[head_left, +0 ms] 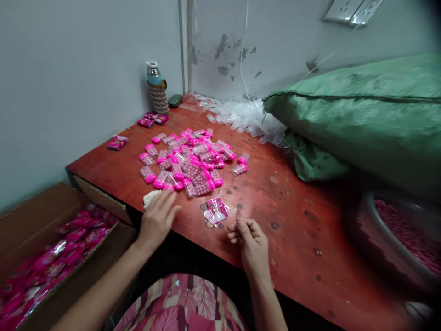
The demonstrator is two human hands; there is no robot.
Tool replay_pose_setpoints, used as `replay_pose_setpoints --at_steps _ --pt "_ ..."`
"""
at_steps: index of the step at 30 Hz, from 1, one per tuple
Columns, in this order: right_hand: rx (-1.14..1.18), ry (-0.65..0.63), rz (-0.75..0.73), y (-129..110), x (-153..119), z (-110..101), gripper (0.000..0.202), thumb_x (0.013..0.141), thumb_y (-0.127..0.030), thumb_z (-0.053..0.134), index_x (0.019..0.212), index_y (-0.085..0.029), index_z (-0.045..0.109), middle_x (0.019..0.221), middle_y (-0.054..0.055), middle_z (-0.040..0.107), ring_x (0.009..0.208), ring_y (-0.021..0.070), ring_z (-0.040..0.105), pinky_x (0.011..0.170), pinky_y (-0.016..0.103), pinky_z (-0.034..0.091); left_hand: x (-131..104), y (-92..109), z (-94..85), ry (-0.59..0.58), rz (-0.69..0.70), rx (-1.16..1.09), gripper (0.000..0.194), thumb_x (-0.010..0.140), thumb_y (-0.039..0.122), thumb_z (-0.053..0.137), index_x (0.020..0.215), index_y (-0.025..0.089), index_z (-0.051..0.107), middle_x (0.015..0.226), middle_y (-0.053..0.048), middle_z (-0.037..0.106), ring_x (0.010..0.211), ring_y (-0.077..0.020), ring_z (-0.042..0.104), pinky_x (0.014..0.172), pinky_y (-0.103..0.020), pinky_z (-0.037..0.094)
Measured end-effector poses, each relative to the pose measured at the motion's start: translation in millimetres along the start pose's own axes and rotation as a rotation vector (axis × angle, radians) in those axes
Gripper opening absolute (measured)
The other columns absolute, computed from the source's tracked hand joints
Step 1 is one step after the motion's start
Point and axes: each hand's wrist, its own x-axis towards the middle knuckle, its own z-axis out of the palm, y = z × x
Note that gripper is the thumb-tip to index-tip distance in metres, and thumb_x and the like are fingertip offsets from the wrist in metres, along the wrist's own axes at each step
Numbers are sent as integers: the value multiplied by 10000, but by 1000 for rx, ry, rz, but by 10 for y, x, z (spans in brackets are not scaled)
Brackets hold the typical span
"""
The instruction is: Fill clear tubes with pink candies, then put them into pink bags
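Note:
My left hand (157, 219) reaches over the table's front edge, fingers spread and holding nothing, beside a small white cloth-like lump (150, 199). Just beyond its fingertips lies a pile of clear containers (193, 165) with bright pink caps, filled with small pinkish balls. My right hand (251, 239) is over the table with thumb and fingertips pressed together; anything between them is too small to make out. Left of those fingertips, a few flat magenta packets (216, 211) overlap on the red tabletop.
An open cardboard box (117, 248) of pink packets sits lower left. Behind are a bottle (157, 92), more packets (117, 143) and clear plastic pieces (241, 115). A green sack (361, 115) bulges at right above a basin (370, 230) of pink balls.

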Motion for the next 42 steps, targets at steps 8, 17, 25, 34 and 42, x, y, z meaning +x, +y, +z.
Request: replay_pose_setpoints --at_steps 8,17,25,34,42 --pt "-35 -23 6 -21 -38 -34 206 783 -363 551 753 -160 544 690 19 617 540 102 566 490 198 455 110 758 536 -264 159 -34 321 805 279 489 1106 178 542 1128 -117 549 1054 -256 456 881 -441 383" --pt "-109 25 -97 -34 194 44 299 685 -309 654 941 -183 565 860 33 649 762 152 609 672 267 487 106 727 499 -140 170 -279 274 810 208 481 1060 245 589 1162 -69 547 1097 -228 438 903 -423 389" --pt "-10 -111 -50 -160 359 196 327 682 -256 656 973 -188 523 722 -13 644 632 120 591 617 244 462 166 857 318 -339 -476 -1062 408 746 360 560 1115 187 559 1026 -81 625 910 -224 590 778 -353 484" --pt "-834 -352 -550 -285 941 285 206 788 -212 489 958 -211 607 892 51 641 819 203 568 743 330 421 105 689 206 -414 -996 -1375 266 627 336 684 677 75 664 680 -108 677 613 -150 631 586 -223 503" --pt "-1673 -842 -895 -468 1770 357 574 725 -60 452 1273 -224 394 1374 56 334 1236 271 265 927 426 274 95 594 103 -339 -1143 -1420 198 600 260 719 650 77 659 623 -74 663 535 -108 609 511 -164 499"
